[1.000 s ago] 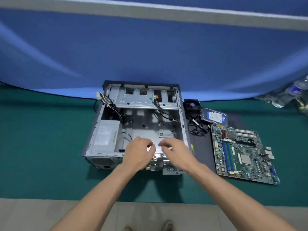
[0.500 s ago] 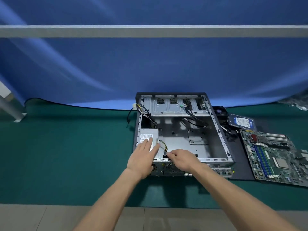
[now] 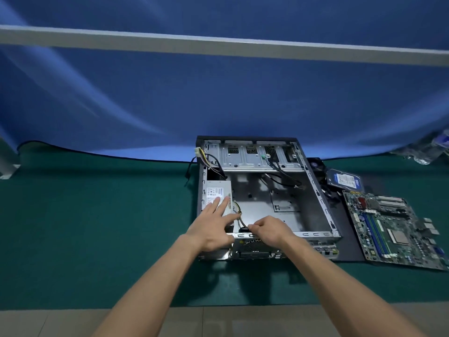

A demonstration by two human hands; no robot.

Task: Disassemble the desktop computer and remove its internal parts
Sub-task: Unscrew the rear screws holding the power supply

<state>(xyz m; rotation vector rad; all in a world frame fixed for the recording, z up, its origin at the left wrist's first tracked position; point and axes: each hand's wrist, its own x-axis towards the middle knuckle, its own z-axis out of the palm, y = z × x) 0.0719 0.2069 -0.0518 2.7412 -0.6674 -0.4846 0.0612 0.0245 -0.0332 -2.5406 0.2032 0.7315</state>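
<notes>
1 head camera (wide-angle) looks forward, down.

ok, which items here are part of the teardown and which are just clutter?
Job:
- open grey metal computer case
- silver power supply box, left hand flat on it
- black and yellow cables, right hand pinching them
- green motherboard
- blue-labelled hard drive
- black fan

Clutter:
- clear plastic wrap

Open grey computer case point(image 3: 313, 188) lying flat on green mat, silver power supply point(image 3: 217, 194) inside, motherboard point(image 3: 391, 229) removed alongside
</notes>
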